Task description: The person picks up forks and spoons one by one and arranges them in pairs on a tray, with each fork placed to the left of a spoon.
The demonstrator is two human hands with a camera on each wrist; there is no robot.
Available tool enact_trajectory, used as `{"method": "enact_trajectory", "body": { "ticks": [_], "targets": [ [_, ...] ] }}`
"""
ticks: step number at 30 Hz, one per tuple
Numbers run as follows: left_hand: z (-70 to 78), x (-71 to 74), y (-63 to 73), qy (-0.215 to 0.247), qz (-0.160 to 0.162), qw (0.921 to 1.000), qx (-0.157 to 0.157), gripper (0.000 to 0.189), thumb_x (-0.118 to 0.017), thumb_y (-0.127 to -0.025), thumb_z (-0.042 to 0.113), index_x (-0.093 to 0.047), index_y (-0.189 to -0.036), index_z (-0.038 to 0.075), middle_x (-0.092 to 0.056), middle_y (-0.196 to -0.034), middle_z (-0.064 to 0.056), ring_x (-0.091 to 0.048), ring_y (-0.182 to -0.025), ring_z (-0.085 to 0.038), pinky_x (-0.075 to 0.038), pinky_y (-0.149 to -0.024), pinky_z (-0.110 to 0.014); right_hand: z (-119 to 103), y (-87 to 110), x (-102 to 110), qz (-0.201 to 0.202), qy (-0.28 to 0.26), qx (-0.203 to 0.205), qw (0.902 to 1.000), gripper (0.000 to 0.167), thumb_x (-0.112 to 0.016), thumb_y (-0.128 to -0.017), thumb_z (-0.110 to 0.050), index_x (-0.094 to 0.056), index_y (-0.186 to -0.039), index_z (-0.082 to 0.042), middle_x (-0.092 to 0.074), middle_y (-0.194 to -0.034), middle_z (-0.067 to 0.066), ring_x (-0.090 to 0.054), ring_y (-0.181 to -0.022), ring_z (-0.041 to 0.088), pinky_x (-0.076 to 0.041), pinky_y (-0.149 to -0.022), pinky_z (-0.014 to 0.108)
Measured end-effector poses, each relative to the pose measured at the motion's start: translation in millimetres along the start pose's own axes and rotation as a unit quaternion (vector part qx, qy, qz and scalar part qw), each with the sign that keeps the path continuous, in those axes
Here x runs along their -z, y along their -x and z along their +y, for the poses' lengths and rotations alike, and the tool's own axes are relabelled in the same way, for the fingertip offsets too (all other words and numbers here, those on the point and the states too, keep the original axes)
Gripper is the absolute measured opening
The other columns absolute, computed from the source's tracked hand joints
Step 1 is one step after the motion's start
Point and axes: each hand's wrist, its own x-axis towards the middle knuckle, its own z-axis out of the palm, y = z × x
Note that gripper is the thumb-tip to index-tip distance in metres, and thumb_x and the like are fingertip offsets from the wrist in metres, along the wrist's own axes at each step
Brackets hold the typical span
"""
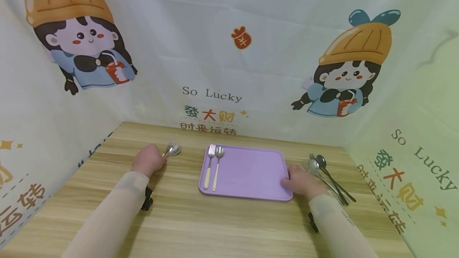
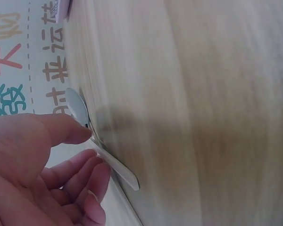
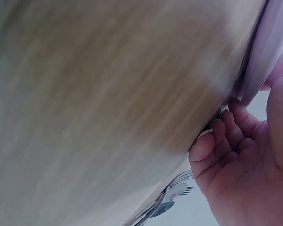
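In the head view, my left hand (image 1: 148,159) is at a fork (image 1: 171,145) and a spoon (image 1: 175,151) lying on the left of the table. The left wrist view shows my thumb and curled fingertips (image 2: 99,165) at the light handle (image 2: 120,169) of the spoon, just below its bowl. My right hand (image 1: 300,180) grips the right edge of a purple tray (image 1: 251,174), thumb on the rim, fingers curled low against its side. On the tray's left side lie a fork (image 1: 209,166) and a spoon (image 1: 216,168) with cream handles, side by side.
Right of the tray, several forks and spoons (image 1: 331,180) with dark and silver handles lie crossed in a loose pile, close to my right hand. Printed cloth (image 1: 265,71) hangs behind the wooden table (image 1: 222,226) and along both sides.
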Motion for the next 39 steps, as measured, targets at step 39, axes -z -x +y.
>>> {"method": "enact_trajectory", "body": {
  "ticks": [39],
  "targets": [
    [28.2, 22.0, 39.3, 0.012, -0.007, 0.9999, 0.008, 0.023, -0.074, -0.09, 0.022, -0.063, -0.075, 0.009, -0.064, -0.078, -0.012, -0.06, -0.073, -0.03, -0.05, -0.06, -0.042, -12.0, 9.1, 6.0, 0.002, 0.001, -0.007, 1.0, 0.032, -0.067, -0.095, -0.033, -0.061, -0.109, -0.004, -0.061, -0.1, 0.008, -0.056, -0.089, 0.025, -0.05, -0.081, 0.044]
  ]
}}
